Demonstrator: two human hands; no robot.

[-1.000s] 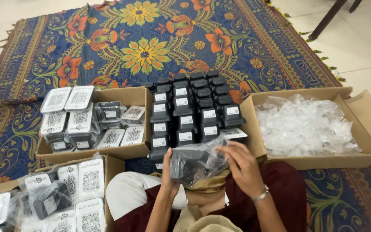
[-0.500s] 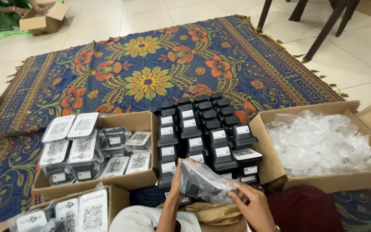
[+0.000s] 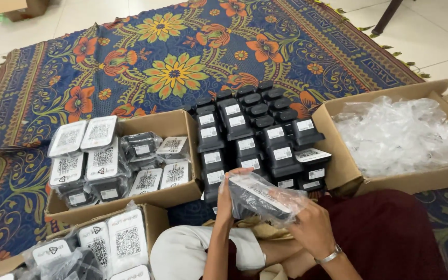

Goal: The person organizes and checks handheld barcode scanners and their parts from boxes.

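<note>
A cardboard box of bagged units [image 3: 53,254] sat at the far left, well to the left of the stack of black devices [image 3: 257,135], its clear packets showing white label faces. Just above it, a second cardboard box [image 3: 175,194] lay directly left of the stack, touching it or nearly so, and held more bagged black units, some with white cards up, some standing on edge.

The stack of black devices stood on the patterned rug [image 3: 146,57] in tight rows, each unit bearing a small white sticker; one white card lay on the unit at the stack's right front corner.

Just in front of the stack, over the person's lap, a black device in a clear plastic bag [image 3: 263,197] was held between both hands. The left hand [image 3: 225,199] was closed on the bag's left end, thumb on the near side and fingers curled over the far side. The right hand [image 3: 312,225] gripped the bag's right end from below and the side, fingers pinching the loose plastic; a metal watch [image 3: 329,255] sat on that wrist. The bagged device lay tilted, its left end slightly higher.

To the right of the stack, close beside it, an open cardboard box of empty clear bags [image 3: 400,135] was heaped with crumpled plastic.
</note>
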